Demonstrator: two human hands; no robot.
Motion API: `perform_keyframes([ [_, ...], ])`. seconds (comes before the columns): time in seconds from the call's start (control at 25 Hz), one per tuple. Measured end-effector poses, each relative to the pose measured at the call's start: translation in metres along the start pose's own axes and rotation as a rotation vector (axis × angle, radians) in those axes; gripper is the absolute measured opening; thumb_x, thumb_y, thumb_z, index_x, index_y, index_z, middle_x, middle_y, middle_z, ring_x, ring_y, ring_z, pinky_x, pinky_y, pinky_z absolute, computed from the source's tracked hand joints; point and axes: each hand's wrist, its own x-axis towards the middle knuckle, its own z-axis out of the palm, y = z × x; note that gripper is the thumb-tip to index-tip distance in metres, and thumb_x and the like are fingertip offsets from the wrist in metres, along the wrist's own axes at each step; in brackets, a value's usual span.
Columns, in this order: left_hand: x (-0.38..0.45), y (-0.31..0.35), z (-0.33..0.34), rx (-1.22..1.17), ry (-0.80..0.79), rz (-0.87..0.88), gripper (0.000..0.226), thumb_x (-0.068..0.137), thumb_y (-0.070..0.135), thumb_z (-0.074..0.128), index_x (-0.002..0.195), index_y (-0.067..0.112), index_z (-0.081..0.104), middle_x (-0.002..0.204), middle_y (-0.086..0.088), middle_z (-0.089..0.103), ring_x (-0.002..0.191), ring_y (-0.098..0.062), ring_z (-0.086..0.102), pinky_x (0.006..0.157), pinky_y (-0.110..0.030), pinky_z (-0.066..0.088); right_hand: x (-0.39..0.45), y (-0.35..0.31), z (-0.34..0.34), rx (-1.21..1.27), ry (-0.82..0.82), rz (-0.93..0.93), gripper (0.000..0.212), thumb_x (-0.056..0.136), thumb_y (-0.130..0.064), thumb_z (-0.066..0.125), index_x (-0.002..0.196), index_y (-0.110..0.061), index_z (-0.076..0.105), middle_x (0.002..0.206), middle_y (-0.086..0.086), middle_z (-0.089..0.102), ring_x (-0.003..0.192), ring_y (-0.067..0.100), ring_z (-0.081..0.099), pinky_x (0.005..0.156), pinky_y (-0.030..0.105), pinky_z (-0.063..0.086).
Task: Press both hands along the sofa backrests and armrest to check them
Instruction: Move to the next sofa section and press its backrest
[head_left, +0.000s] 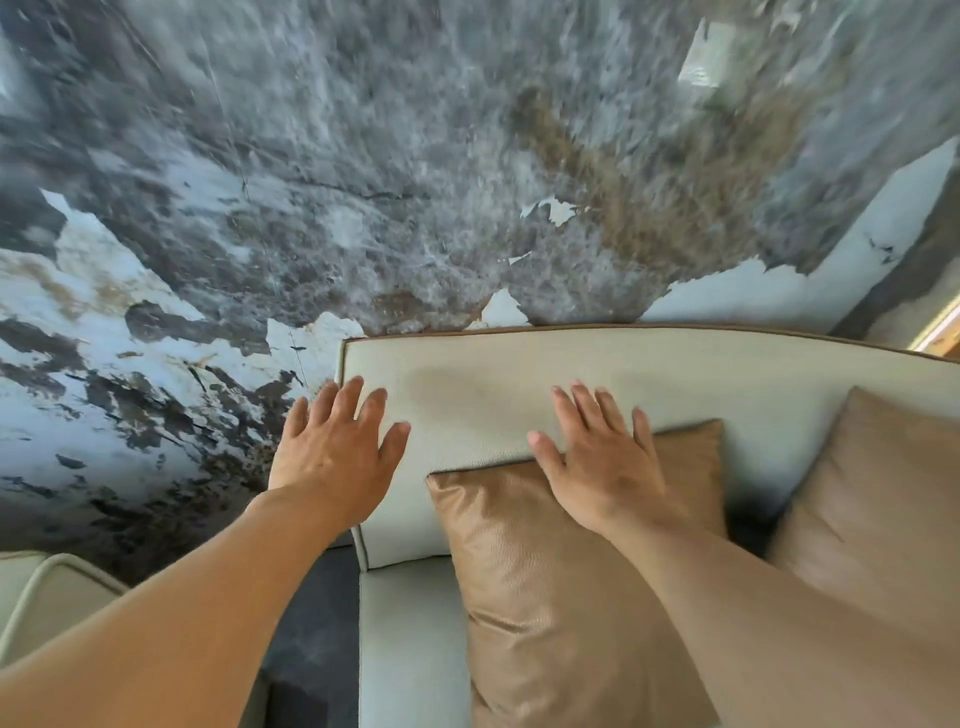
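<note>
Sofa backrest (519, 384), pale leather with brown piping, is standing against the mottled wall (363, 156), its left end in view. The left hand (337, 447) is lying flat at that end, fingers spread, gripping nothing. The right hand (597, 462) is pressing flat, likewise spread, partly over a tan cushion (519, 571). Padding is judged soft and yielding, the surface smooth; palms are best pressing the broad face, not the piped edge
</note>
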Motion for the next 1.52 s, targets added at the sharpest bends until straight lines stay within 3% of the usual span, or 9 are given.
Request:
perform_keyframes([
  [0.28, -0.116, -0.005, -0.087, 0.016, 0.017, 0.01, 0.063, 0.096, 0.055, 0.011, 0.151, 0.026, 0.016, 0.161, 0.001, 0.011, 0.148, -0.021, 0.003, 0.12, -0.044, 0.004, -0.12, -0.041, -0.112, 0.041, -0.055, 0.042, 0.066, 0.098, -0.056, 0.013, 0.153, -0.026, -0.005, 0.162, -0.003, -0.011, 0.147, 0.017, -0.014, 0.116, 0.043, -0.011],
  [0.6, -0.269, -0.006, -0.194, -0.042, 0.104, -0.058, 0.064, 0.095, 0.056, 0.017, 0.15, 0.026, 0.021, 0.161, -0.001, 0.016, 0.148, -0.022, 0.007, 0.12, -0.046, 0.004, -0.287, -0.042, -0.209, 0.039, 0.032, 0.055, 0.067, 0.097, -0.057, 0.016, 0.154, -0.024, 0.002, 0.163, -0.002, -0.003, 0.148, 0.018, -0.005, 0.116, 0.046, -0.011],
  [0.84, -0.405, -0.009, -0.258, -0.073, 0.27, -0.083, 0.062, 0.095, 0.055, 0.019, 0.149, 0.026, 0.021, 0.16, -0.002, 0.018, 0.148, -0.022, 0.007, 0.119, -0.048, 0.0, -0.405, -0.055, -0.264, 0.04, 0.134, -0.004, 0.071, 0.092, -0.063, 0.01, 0.153, -0.029, 0.0, 0.163, -0.005, -0.004, 0.148, 0.017, -0.006, 0.117, 0.05, -0.005],
  [1.16, -0.569, -0.072, -0.297, 0.003, 0.309, -0.231, 0.059, 0.095, 0.052, 0.025, 0.147, 0.024, 0.023, 0.161, -0.005, 0.016, 0.147, -0.025, 0.006, 0.119, -0.05, 0.001, -0.519, -0.126, -0.292, 0.107, 0.216, -0.16, 0.067, 0.095, -0.06, 0.015, 0.152, -0.027, 0.008, 0.163, -0.003, 0.002, 0.148, 0.02, 0.0, 0.117, 0.052, 0.001],
  [1.52, -0.641, -0.147, -0.317, 0.085, 0.319, -0.321, 0.058, 0.097, 0.049, 0.025, 0.148, 0.022, 0.02, 0.161, -0.005, 0.014, 0.148, -0.025, 0.004, 0.119, -0.048, -0.001, -0.544, -0.201, -0.282, 0.156, 0.23, -0.245, 0.068, 0.094, -0.061, 0.012, 0.152, -0.027, 0.009, 0.163, -0.002, 0.003, 0.148, 0.02, 0.0, 0.116, 0.053, -0.001],
])
